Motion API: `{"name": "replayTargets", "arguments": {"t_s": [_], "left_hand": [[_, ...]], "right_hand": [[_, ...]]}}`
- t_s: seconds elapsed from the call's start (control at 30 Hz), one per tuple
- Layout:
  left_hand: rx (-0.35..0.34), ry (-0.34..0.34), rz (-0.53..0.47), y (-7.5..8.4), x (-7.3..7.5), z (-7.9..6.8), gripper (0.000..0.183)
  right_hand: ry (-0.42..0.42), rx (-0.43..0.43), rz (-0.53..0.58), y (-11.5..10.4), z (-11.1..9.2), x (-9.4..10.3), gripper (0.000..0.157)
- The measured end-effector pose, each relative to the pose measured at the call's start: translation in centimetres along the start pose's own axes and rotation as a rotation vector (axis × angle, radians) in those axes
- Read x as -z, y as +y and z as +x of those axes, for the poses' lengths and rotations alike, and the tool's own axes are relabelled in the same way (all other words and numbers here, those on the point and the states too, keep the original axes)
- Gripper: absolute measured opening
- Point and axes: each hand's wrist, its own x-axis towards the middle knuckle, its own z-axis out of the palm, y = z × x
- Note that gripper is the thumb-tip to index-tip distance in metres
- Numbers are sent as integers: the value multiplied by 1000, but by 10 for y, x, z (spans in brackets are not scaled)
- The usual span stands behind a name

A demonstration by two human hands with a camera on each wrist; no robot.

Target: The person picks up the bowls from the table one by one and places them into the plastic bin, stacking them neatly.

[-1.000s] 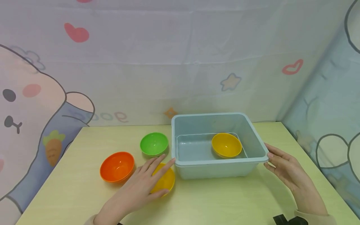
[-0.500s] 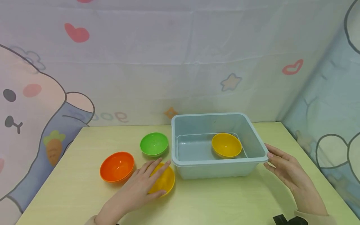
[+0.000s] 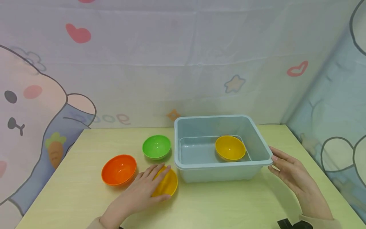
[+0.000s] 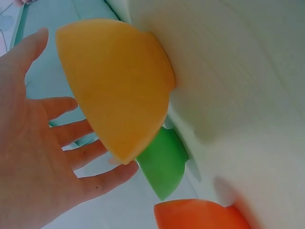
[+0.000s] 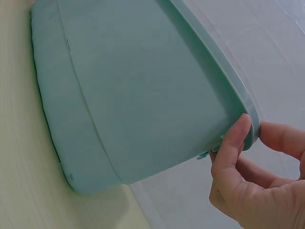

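My left hand [image 3: 142, 187] hovers spread over a yellow bowl [image 3: 168, 183] on the table, hiding its left part. In the left wrist view that yellow bowl [image 4: 116, 81] stands upright, with my fingers [image 4: 107, 183] extended along its rim. A light blue plastic bin [image 3: 220, 171] stands to the right, holding another yellow bowl [image 3: 230, 148]. My right hand [image 3: 295, 175] is at the bin's front right corner. The right wrist view shows my thumb and fingers [image 5: 236, 131] pinching the rim of the bin [image 5: 138, 90].
Left of my left hand sits an orange bowl [image 3: 119, 170]. A green bowl [image 3: 156, 147] stands farther back, close to the bin's left side. A printed cloth [image 3: 171, 63] hangs behind the pale wooden table [image 3: 217, 206], and more cloth rises along the right side.
My left hand has drawn back slightly, its fingertips moving from the bin's near left corner onto the yellow bowl. My right hand and the bin have stayed in place.
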Motion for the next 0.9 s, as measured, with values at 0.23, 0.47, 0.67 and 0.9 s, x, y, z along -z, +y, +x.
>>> {"name": "replayTargets", "arguments": {"t_s": [0.23,0.47,0.67,0.9], "left_hand": [[4,-24,15,-2,-4,4,82],[14,-49,18,-4,-4,8,88],[1,-62,35,-7,-6,12,95],[-20,-88,20,-7,-3,20,97]], "right_hand": [[5,4,4,0,-1,0,47],[7,8,-15,1,0,0,48],[1,3,-11,0,0,-1,47],[0,-1,6,0,0,-1,48]]}}
